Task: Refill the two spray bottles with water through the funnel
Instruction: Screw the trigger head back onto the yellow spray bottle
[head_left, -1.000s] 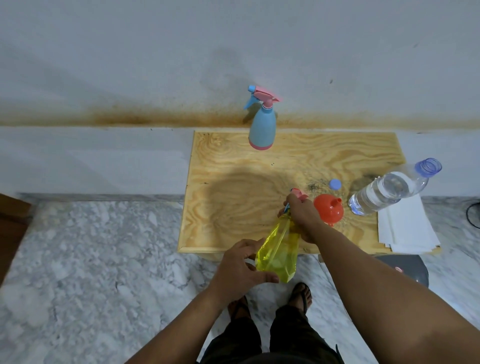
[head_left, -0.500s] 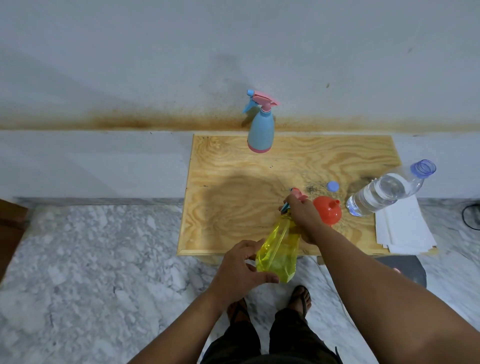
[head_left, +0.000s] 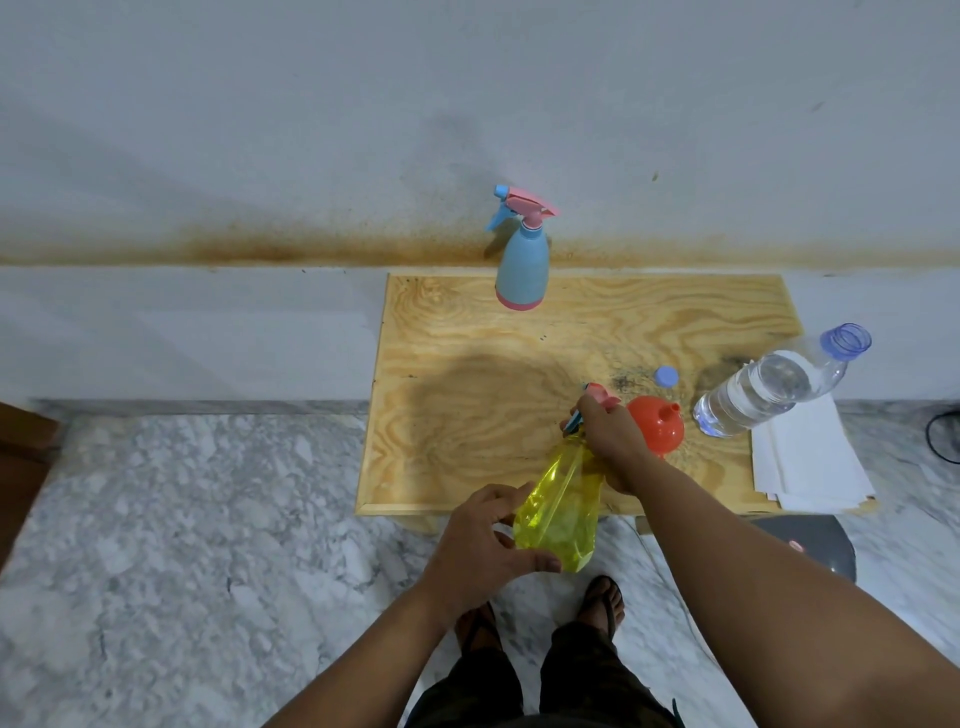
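I hold a clear yellow spray bottle (head_left: 563, 499) in the air over the near edge of the wooden table (head_left: 467, 395). My left hand (head_left: 488, 540) grips its base. My right hand (head_left: 610, 436) is closed around its pink spray head at the neck. An orange funnel (head_left: 657, 421) lies on the table just right of my right hand. A blue spray bottle (head_left: 521, 260) with a pink head stands upright at the table's far edge. An open water bottle (head_left: 763, 389) stands at the right, its blue cap (head_left: 666, 375) lying nearby.
A stack of white paper (head_left: 805, 462) lies on the table's right end under the water bottle. A grey object (head_left: 815, 540) sits on the marble floor below the table's right corner. The wall rises directly behind the table. My feet stand below the bottle.
Both hands and the yellow bottle stay almost in place. My left fingers have shifted slightly on the bottle's base.
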